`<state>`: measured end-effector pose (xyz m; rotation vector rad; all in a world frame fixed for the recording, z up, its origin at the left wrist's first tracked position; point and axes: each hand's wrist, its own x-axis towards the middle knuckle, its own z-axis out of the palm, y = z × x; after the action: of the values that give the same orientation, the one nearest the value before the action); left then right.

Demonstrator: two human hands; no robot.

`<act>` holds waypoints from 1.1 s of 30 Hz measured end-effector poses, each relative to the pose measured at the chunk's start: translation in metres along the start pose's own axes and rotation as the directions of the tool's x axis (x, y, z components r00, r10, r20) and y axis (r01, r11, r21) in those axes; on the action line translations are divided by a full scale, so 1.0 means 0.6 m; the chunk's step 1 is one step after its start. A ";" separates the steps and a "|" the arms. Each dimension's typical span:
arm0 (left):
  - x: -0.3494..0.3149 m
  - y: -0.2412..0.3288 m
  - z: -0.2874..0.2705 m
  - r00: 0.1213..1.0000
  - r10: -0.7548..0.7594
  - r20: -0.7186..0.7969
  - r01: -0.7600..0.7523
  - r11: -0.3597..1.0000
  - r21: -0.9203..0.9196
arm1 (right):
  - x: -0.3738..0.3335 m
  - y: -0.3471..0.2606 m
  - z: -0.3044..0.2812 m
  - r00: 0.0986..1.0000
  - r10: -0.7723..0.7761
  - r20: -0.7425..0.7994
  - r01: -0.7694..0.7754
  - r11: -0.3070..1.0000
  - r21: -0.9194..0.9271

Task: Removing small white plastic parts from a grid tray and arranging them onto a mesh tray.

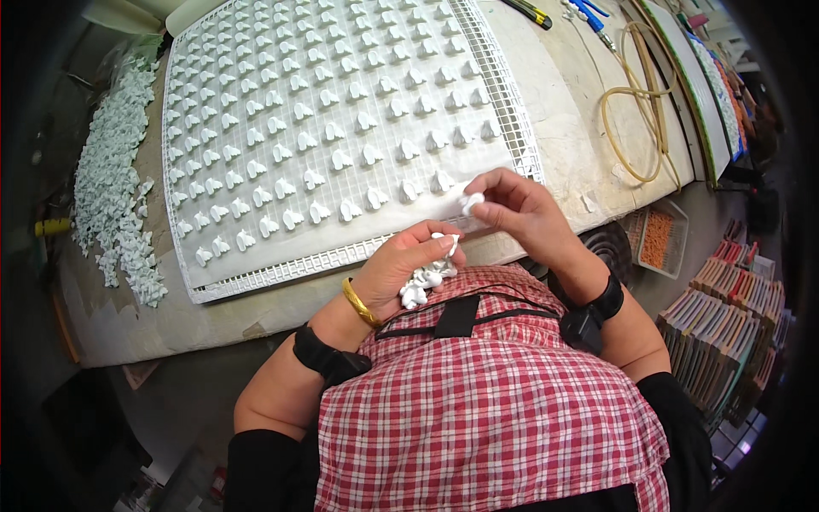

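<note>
My left hand (414,260) is cupped round several small white molded pieces (418,290), close to my apron at the table's front edge. Between the thumb and fingers of my right hand (520,209) is one white piece (471,202), held just above the near right corner of a white grid tray (341,256). Rows of similar small white pieces, such as one piece (350,210), stand spaced out on a pale sheet (281,247) covering the tray. What the pieces are made of I cannot tell.
A long heap of loose white pieces (115,171) lies left of the tray. A yellow-black cutter (529,12), a blue air gun (590,19) and a coiled tan hose (610,111) lie at the far right. Below stand a basket of orange bits (657,239) and stacked slats (717,316).
</note>
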<state>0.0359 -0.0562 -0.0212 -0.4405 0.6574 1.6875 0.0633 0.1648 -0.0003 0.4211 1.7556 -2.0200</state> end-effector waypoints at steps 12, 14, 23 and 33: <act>-0.004 -0.002 -0.009 0.999 -0.027 0.046 0.031 0.995 -0.091 | 0.054 0.002 -0.035 0.911 -0.395 0.114 0.333 0.545 -0.770; -0.010 -0.006 -0.009 0.999 -0.001 0.039 0.008 0.984 -0.181 | 0.052 0.005 -0.035 0.924 -0.381 0.029 0.258 0.565 -0.784; -0.029 -0.018 -0.028 0.991 0.041 0.126 0.022 0.888 -0.459 | 0.046 0.010 -0.040 0.923 -0.376 0.081 0.273 0.493 -0.826; -0.027 -0.040 0.008 0.978 0.153 0.143 -0.028 0.770 -0.637 | 0.000 0.001 -0.098 0.926 -0.374 0.060 0.243 0.465 -0.851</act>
<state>0.0629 -0.0624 -0.0120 -0.7205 -0.0617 1.9999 0.0608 0.2227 -0.0100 -0.1192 2.7924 -1.0246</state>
